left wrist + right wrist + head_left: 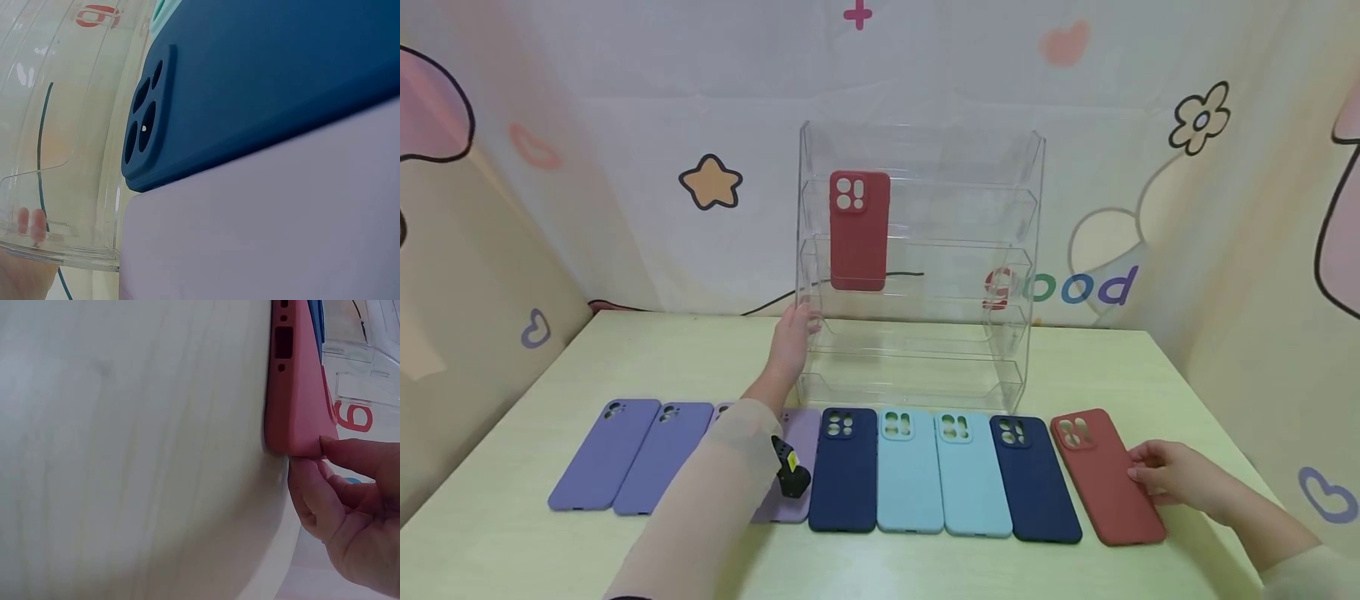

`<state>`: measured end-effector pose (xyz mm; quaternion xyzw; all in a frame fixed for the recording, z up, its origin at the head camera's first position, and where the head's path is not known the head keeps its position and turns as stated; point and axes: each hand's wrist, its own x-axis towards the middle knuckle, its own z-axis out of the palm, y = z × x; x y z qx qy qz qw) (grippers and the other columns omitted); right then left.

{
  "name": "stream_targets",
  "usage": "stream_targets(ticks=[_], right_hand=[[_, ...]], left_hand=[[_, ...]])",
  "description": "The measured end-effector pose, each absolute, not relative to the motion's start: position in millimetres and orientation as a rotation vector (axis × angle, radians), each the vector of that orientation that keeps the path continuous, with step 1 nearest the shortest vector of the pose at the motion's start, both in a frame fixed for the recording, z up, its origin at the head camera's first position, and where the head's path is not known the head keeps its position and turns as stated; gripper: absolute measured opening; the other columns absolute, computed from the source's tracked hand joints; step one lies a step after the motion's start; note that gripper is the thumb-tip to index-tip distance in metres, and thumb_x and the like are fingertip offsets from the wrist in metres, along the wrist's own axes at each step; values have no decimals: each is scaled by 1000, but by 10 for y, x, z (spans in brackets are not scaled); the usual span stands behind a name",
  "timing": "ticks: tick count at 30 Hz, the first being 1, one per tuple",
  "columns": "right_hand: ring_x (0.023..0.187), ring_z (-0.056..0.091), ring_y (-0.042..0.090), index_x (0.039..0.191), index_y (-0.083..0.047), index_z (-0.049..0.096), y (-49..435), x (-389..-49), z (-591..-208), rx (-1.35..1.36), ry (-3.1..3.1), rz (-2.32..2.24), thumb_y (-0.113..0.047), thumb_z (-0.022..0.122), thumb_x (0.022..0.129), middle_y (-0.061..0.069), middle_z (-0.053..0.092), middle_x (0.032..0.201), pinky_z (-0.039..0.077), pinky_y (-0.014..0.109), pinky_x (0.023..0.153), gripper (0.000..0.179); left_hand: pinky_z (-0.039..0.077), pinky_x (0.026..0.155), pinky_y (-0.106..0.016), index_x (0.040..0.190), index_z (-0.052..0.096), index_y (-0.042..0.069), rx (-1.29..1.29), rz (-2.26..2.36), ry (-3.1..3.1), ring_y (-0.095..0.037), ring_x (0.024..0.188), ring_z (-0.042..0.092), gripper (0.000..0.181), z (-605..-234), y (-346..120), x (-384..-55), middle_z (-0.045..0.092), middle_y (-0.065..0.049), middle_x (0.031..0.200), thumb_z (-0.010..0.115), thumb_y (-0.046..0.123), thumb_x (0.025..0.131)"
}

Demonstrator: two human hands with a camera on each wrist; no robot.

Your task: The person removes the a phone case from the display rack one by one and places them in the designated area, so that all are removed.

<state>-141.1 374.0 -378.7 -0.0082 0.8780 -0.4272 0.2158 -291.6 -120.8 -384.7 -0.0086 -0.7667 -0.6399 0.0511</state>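
Observation:
My left hand [793, 337] grips the left side of a clear tiered display rack [955, 325]; in the left wrist view its fingertips [37, 224] show through the clear plastic. One red phone case [859, 242] stands upright in an upper tier of the rack, at the left. At the right end of the row on the table, my right hand [1183, 477] pinches the right edge of another red phone case [1108, 479]. In the right wrist view, the thumb is on top of this case [306, 400] and the fingers are at its underside.
Left of the held case lie a navy case [1037, 479], two light blue cases [910, 483], another navy case [844, 483], lilac cases [801, 417] partly hidden by my left arm, and two purple cases [606, 454]. A patterned curtain [925, 67] hangs behind the table [512, 467].

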Motion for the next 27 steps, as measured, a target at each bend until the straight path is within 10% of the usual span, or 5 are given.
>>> stream_targets(ticks=[27], right_hand=[[80, 54, 18, 108, 18, 44, 3573, -1465, -3756, 63, 2419, -1078, -2, 50, 92, 9, 55, 90, 54, 39, 69, 27]], left_hand=[[29, 100, -54, 143, 31, 8, -16, -1979, -2305, -31, 116, 50, 56, -3841, -1207, -2922, 48, -17, 133, 24, 41, 98]])
